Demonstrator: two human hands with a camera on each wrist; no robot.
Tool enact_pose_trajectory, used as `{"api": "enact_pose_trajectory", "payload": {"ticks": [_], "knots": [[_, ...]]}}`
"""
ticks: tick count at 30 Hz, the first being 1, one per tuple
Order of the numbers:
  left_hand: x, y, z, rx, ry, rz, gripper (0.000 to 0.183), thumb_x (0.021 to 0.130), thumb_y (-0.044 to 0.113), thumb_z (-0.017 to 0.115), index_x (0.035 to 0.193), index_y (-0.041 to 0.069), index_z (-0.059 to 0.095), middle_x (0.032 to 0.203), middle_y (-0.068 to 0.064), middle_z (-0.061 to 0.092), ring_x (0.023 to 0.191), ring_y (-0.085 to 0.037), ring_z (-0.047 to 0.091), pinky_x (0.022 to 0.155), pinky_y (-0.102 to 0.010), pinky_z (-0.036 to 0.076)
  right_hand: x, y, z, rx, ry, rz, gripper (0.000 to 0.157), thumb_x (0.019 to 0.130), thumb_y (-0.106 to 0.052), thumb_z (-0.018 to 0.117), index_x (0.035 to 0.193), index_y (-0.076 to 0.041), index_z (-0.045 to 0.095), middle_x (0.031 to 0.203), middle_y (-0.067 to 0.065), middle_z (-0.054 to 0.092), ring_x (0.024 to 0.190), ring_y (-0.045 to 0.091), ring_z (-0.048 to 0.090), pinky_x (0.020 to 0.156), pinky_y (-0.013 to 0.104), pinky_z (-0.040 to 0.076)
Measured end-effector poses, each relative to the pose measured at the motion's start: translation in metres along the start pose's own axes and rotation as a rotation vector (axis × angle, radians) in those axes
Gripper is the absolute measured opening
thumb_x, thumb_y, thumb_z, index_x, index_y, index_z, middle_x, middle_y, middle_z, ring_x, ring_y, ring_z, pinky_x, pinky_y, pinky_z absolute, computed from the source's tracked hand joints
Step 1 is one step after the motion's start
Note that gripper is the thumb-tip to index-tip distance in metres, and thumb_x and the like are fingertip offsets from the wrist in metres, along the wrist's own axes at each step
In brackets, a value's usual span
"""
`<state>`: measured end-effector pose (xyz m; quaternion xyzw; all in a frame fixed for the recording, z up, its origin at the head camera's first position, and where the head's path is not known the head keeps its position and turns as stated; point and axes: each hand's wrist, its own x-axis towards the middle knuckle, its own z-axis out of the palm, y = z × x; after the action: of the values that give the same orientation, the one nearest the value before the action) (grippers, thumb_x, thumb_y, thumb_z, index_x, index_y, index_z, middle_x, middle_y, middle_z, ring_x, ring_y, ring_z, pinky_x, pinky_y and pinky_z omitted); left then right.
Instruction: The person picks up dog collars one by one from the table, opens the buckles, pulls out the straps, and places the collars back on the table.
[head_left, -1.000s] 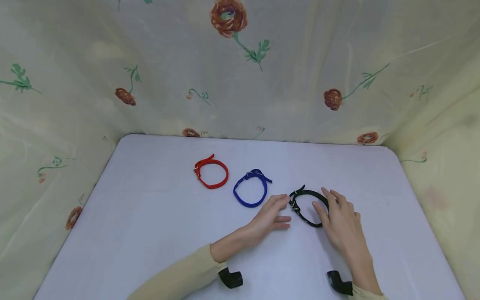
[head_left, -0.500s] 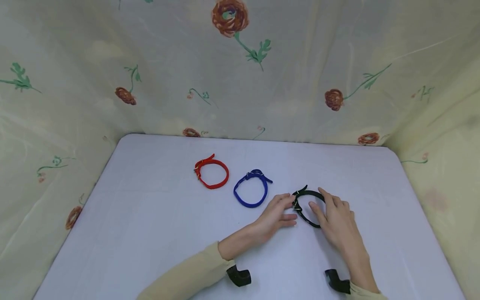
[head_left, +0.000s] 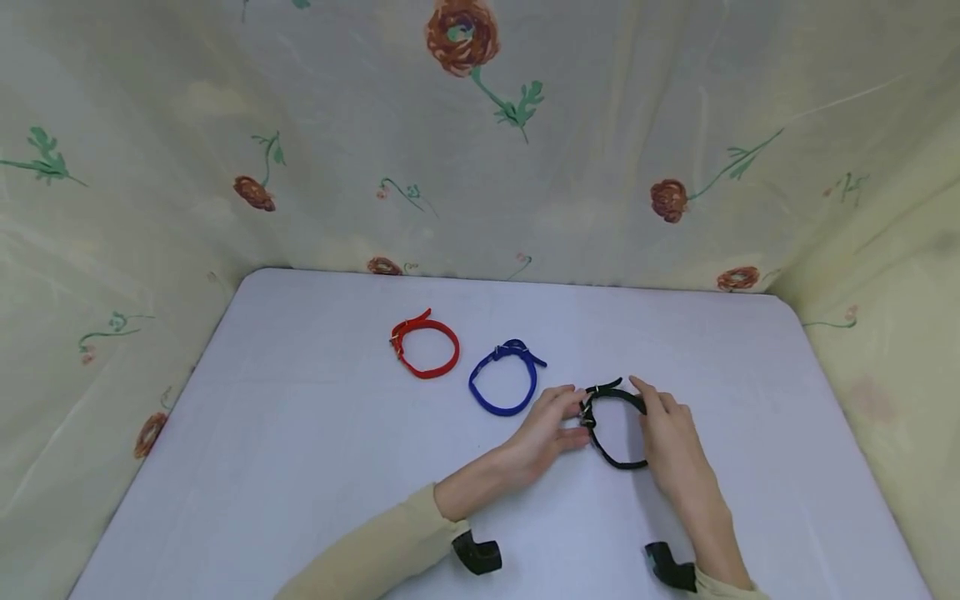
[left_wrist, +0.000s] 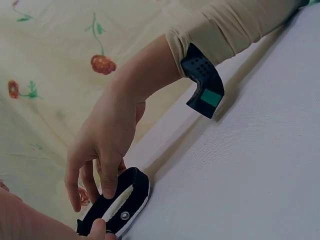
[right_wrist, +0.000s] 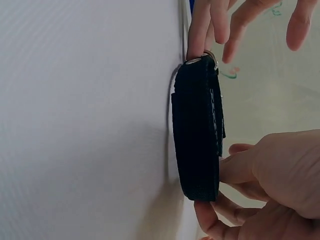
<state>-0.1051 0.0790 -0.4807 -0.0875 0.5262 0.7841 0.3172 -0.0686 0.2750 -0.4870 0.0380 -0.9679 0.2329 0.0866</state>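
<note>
A black buckled collar [head_left: 625,464] forms a loop on the right half of the white table, its loose strap end pointing away. My right hand [head_left: 675,446] pinches its right side; in the right wrist view the thumb lies against one face of the band [right_wrist: 195,135] and a finger curls at the other. From the left, my left hand [head_left: 536,446] touches the buckle end with extended, spread fingers. The left wrist view has the right hand [left_wrist: 102,135] over the collar [left_wrist: 137,195], and part of the left hand low in the corner.
Left of the hands lies a blue buckled collar [head_left: 503,409], close to the left fingertips. Farther back and left is a red one [head_left: 442,368]. Flowered cloth [head_left: 585,150] hangs behind the table and at both sides. Each wrist carries a black camera mount [head_left: 477,553].
My right hand has moved slightly left and closed from a loose touch to a pinch on the collar. My left hand has moved right to its buckle. The black collar has turned slightly.
</note>
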Motion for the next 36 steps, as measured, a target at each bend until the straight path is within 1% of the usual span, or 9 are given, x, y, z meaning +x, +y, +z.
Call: {"api": "enact_pose_trajectory", "payload": {"ticks": [4, 9, 13, 16, 20, 24, 29, 34, 36], "knots": [[-0.003, 0.001, -0.003, -0.019, -0.001, -0.001, 0.07, 0.107, 0.032, 0.062, 0.163, 0.002, 0.034, 0.152, -0.027, 0.046, 0.127, -0.039, 0.063, 0.118, -0.05, 0.052, 0.0, -0.006, -0.003, 0.009, 0.037, -0.011, 0.049, 0.104, 0.008, 0.06, 0.152, 0.004, 0.051, 0.125, 0.037, 0.067, 0.108, 0.057, 0.064, 0.087, 0.065, 0.056], [-0.014, 0.002, -0.006, -0.028, -0.007, 0.012, 0.071, 0.106, 0.025, 0.063, 0.164, 0.001, 0.032, 0.153, -0.027, 0.048, 0.126, -0.039, 0.065, 0.115, -0.049, 0.055, -0.003, -0.016, -0.008, 0.023, 0.094, -0.033, 0.048, 0.103, 0.009, 0.061, 0.15, 0.004, 0.053, 0.12, 0.033, 0.07, 0.102, 0.054, 0.065, 0.081, 0.062, 0.057], [-0.028, 0.004, -0.011, -0.036, -0.005, 0.022, 0.073, 0.106, 0.023, 0.061, 0.167, 0.0, 0.028, 0.158, -0.029, 0.045, 0.131, -0.04, 0.063, 0.115, -0.047, 0.056, -0.007, -0.026, -0.01, 0.02, 0.137, -0.08, 0.052, 0.099, 0.013, 0.064, 0.15, 0.005, 0.053, 0.117, 0.029, 0.073, 0.094, 0.049, 0.066, 0.074, 0.055, 0.056], [-0.04, 0.007, -0.017, -0.034, -0.001, 0.028, 0.072, 0.107, 0.022, 0.06, 0.168, 0.002, 0.028, 0.164, -0.027, 0.041, 0.134, -0.038, 0.062, 0.114, -0.045, 0.056, -0.011, -0.036, -0.01, 0.022, 0.177, -0.122, 0.055, 0.097, 0.015, 0.066, 0.15, 0.003, 0.053, 0.116, 0.026, 0.074, 0.092, 0.046, 0.066, 0.072, 0.053, 0.056], [-0.056, 0.011, -0.023, -0.027, 0.018, 0.038, 0.072, 0.105, 0.023, 0.061, 0.167, 0.004, 0.031, 0.166, -0.025, 0.039, 0.132, -0.034, 0.062, 0.114, -0.044, 0.056, -0.016, -0.049, -0.012, 0.047, 0.218, -0.148, 0.055, 0.097, 0.014, 0.067, 0.149, 0.001, 0.055, 0.117, 0.024, 0.074, 0.098, 0.047, 0.067, 0.075, 0.056, 0.057], [-0.073, 0.014, -0.03, -0.013, 0.044, 0.059, 0.071, 0.105, 0.026, 0.062, 0.166, 0.005, 0.033, 0.16, -0.024, 0.046, 0.13, -0.032, 0.064, 0.111, -0.041, 0.058, -0.02, -0.062, -0.014, 0.061, 0.241, -0.172, 0.056, 0.097, 0.012, 0.069, 0.149, -0.002, 0.057, 0.118, 0.019, 0.076, 0.101, 0.042, 0.068, 0.076, 0.053, 0.057], [-0.096, 0.016, -0.041, 0.004, 0.067, 0.077, 0.068, 0.107, 0.026, 0.059, 0.166, 0.004, 0.034, 0.157, -0.023, 0.05, 0.128, -0.029, 0.069, 0.106, -0.04, 0.061, -0.025, -0.078, -0.015, 0.071, 0.235, -0.203, 0.059, 0.094, 0.011, 0.074, 0.149, -0.005, 0.059, 0.117, 0.011, 0.077, 0.101, 0.031, 0.071, 0.073, 0.044, 0.058], [-0.115, 0.015, -0.051, 0.071, 0.121, 0.101, 0.064, 0.106, 0.021, 0.058, 0.164, 0.005, 0.039, 0.153, -0.02, 0.051, 0.119, -0.022, 0.07, 0.105, -0.04, 0.061, -0.031, -0.093, -0.015, 0.108, 0.166, -0.199, 0.063, 0.093, 0.009, 0.077, 0.15, -0.01, 0.059, 0.119, 0.008, 0.077, 0.102, 0.024, 0.072, 0.072, 0.035, 0.06], [-0.122, 0.014, -0.055, 0.121, 0.16, 0.114, 0.063, 0.105, 0.021, 0.059, 0.164, 0.006, 0.041, 0.152, -0.019, 0.052, 0.116, -0.02, 0.071, 0.104, -0.039, 0.062, -0.032, -0.099, -0.015, 0.122, 0.129, -0.192, 0.063, 0.094, 0.007, 0.077, 0.151, -0.012, 0.059, 0.121, 0.006, 0.076, 0.102, 0.021, 0.071, 0.074, 0.034, 0.061]]}}
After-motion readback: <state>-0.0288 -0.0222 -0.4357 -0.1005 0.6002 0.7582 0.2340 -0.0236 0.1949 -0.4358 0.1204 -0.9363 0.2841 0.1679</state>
